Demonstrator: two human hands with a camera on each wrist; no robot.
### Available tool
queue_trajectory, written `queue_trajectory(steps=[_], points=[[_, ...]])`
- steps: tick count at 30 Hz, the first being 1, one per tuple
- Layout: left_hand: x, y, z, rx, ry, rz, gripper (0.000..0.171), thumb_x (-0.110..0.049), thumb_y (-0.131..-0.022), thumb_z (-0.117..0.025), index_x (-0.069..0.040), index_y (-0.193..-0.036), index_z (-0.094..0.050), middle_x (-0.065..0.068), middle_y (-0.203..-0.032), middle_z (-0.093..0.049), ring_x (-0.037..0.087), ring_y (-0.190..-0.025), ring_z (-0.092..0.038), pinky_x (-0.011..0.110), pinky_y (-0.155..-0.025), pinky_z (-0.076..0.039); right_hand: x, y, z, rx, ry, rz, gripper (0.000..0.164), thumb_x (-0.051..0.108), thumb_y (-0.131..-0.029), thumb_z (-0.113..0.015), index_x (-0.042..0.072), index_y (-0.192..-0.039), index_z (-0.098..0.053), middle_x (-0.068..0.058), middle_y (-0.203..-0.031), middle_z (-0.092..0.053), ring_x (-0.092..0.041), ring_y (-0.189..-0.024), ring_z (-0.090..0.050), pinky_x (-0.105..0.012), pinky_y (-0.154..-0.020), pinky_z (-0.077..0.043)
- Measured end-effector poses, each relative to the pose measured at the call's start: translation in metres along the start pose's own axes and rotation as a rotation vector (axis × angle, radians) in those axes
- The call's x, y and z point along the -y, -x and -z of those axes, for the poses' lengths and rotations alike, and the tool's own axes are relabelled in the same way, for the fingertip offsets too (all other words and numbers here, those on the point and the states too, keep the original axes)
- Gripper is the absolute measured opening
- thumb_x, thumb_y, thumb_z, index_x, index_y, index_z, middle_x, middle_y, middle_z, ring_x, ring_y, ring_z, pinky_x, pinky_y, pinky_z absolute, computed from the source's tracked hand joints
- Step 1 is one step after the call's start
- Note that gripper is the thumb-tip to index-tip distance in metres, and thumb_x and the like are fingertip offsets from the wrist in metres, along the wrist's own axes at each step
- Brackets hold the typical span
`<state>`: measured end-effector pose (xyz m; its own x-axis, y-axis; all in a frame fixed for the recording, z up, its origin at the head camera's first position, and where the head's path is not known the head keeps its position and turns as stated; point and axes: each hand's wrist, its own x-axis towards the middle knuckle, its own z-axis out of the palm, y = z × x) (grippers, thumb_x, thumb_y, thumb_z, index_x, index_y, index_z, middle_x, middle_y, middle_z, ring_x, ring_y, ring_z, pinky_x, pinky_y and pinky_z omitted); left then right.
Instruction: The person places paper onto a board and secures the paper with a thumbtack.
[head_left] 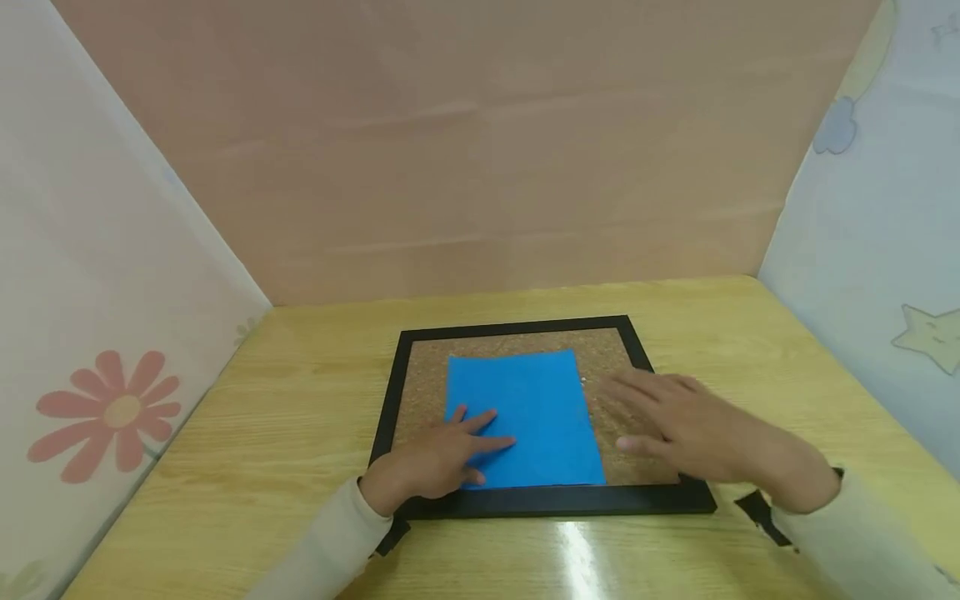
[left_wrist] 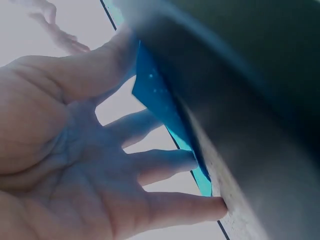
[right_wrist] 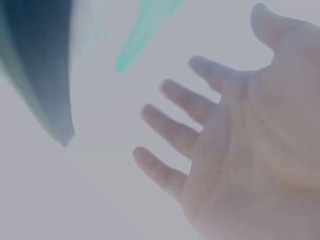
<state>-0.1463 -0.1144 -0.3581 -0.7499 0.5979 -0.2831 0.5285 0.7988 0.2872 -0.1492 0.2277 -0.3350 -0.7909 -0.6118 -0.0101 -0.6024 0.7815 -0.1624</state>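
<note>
A blue sheet (head_left: 532,408) lies on a cork board (head_left: 427,383) with a black frame. Spread fingers of my left hand (head_left: 442,454) rest on the sheet's lower left part. In the left wrist view, that hand's fingertips (left_wrist: 217,207) touch the board and the blue sheet (left_wrist: 155,92). My right hand (head_left: 686,421) hovers over the board's right side, apart from the sheet and slightly blurred. Seen from the right wrist, the right hand (right_wrist: 240,135) has its fingers straight and apart, holding nothing.
The board's black frame (head_left: 555,500) rests on a yellow wood-grain table (head_left: 285,417). A tan backdrop (head_left: 480,167) rises behind it. Patterned side panels stand at left (head_left: 112,250) and right (head_left: 877,250).
</note>
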Motion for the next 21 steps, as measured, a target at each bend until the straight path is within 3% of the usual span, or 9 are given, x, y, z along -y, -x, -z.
queue_trajectory(steps=[3, 6, 9, 13, 17, 21], points=[[0.001, 0.000, 0.001, -0.002, 0.016, -0.008, 0.056, -0.025, -0.096, -0.065, -0.031, -0.149, -0.047, 0.008, -0.166, -0.026, 0.050, -0.149, -0.021, 0.074, -0.108, -0.029, -0.029, 0.009, 0.024, -0.074, 0.096, -0.095, 0.059, 0.044, -0.097, -0.063, 0.015, -0.146, -0.050, -0.012, -0.139, -0.060, -0.038, -0.120, -0.061, -0.062, -0.100, -0.041], [0.001, -0.001, 0.000, -0.002, 0.025, -0.019, 0.056, -0.023, -0.096, -0.065, -0.029, -0.149, -0.048, 0.010, -0.165, -0.026, 0.051, -0.148, -0.022, 0.075, -0.106, -0.030, -0.056, 0.018, 0.033, -0.053, 0.114, -0.181, 0.044, 0.031, -0.092, -0.072, 0.012, -0.130, -0.063, -0.006, -0.114, -0.072, -0.028, -0.096, -0.070, -0.052, -0.085, -0.051], [0.001, 0.000, 0.002, -0.005, 0.026, -0.012, 0.056, -0.023, -0.096, -0.066, -0.029, -0.149, -0.049, 0.009, -0.165, -0.027, 0.051, -0.148, -0.022, 0.075, -0.106, -0.030, -0.076, 0.019, 0.029, 0.032, 0.040, -0.210, 0.027, 0.020, -0.089, -0.074, 0.012, -0.114, -0.067, 0.002, -0.100, -0.071, -0.016, -0.082, -0.066, -0.039, -0.069, -0.052], [0.000, 0.000, 0.001, -0.007, 0.027, -0.003, 0.056, -0.023, -0.096, -0.066, -0.030, -0.148, -0.049, 0.008, -0.165, -0.027, 0.050, -0.149, -0.022, 0.075, -0.106, -0.030, -0.087, 0.015, 0.015, 0.143, -0.055, -0.225, 0.010, 0.014, -0.091, -0.071, 0.018, -0.098, -0.065, 0.007, -0.092, -0.066, -0.008, -0.074, -0.056, -0.030, -0.063, -0.045], [0.001, 0.000, -0.001, -0.019, 0.033, -0.010, 0.056, -0.022, -0.095, -0.067, -0.028, -0.148, -0.050, 0.009, -0.165, -0.028, 0.051, -0.147, -0.024, 0.076, -0.103, -0.032, -0.092, 0.012, 0.004, 0.144, -0.074, -0.225, 0.015, 0.010, -0.090, -0.069, 0.021, -0.085, -0.060, 0.010, -0.082, -0.060, -0.007, -0.067, -0.046, -0.028, -0.060, -0.038], [0.002, -0.001, -0.001, -0.029, 0.034, -0.007, 0.056, -0.022, -0.095, -0.067, -0.029, -0.147, -0.051, 0.009, -0.165, -0.028, 0.051, -0.147, -0.024, 0.077, -0.103, -0.031, -0.093, 0.010, 0.001, 0.127, -0.079, -0.242, 0.018, 0.007, -0.088, -0.069, 0.021, -0.082, -0.059, 0.010, -0.079, -0.058, -0.008, -0.066, -0.044, -0.028, -0.060, -0.037]])
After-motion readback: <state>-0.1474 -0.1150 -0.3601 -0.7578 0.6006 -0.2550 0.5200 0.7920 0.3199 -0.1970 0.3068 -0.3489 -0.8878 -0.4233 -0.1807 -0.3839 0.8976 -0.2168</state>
